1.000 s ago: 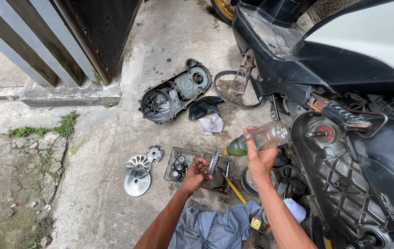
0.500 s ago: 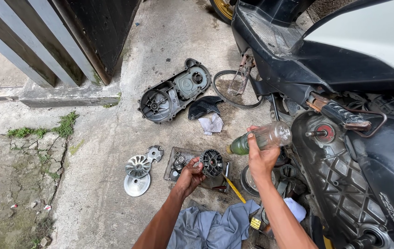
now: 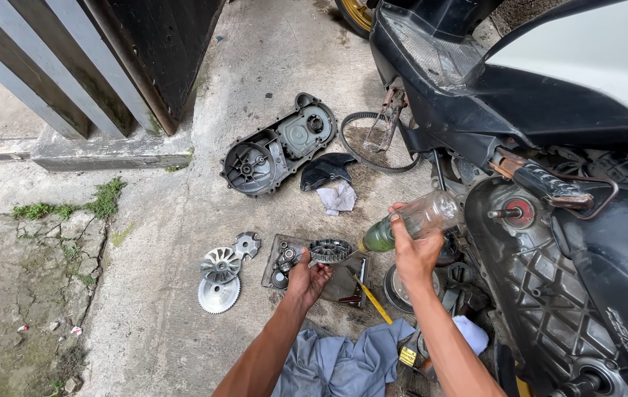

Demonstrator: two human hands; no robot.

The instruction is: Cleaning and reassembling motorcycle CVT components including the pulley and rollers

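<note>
Since tilted flat: round pulley part (image 3: 330,251).

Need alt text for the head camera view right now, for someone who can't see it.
The right hand tips a clear plastic bottle of greenish liquid toward a round dark metal part that the left hand holds over a metal tray. They are on a concrete floor beside a partly dismantled scooter, with pulley discs and an engine cover nearby.

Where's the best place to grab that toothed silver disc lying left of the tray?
Probably by its rim, from above. The toothed silver disc lies flat on the concrete floor, so only its edge offers purchase. Come from its lower left side, since the finned pulley half overlaps its upper edge. Both the left hand and right hand are occupied.
</note>
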